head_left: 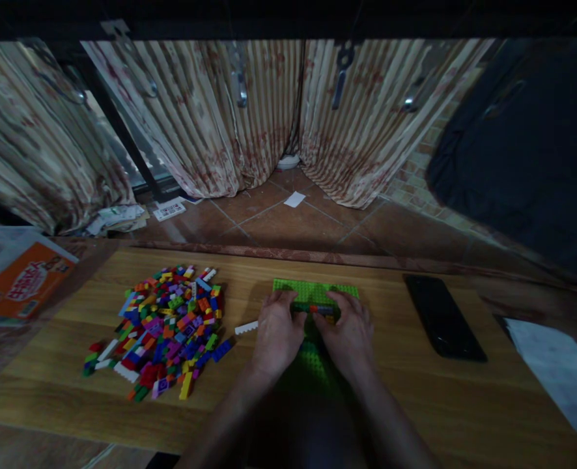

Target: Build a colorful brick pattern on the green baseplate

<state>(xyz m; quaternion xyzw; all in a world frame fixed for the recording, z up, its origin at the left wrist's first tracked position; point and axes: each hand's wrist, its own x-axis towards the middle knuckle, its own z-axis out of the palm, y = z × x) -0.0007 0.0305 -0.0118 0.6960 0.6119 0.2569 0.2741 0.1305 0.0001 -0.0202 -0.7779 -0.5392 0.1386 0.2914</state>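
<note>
A green baseplate (312, 290) lies on the wooden board (406, 391) in front of me. A short row of small coloured bricks (315, 309) sits on the plate between my fingertips. My left hand (279, 332) rests on the plate's left side, fingers curled onto the row of bricks. My right hand (350, 332) rests on the right side, fingers bent down on the same row. A pile of several loose coloured bricks (166, 326) lies to the left of my hands. One white brick (246, 327) lies alone beside my left hand.
A black phone (442, 316) lies on the board to the right. White paper (557, 371) sits at the far right, an orange box (19, 280) at the far left. Striped curtains (210, 117) and a tiled floor (288, 221) are beyond.
</note>
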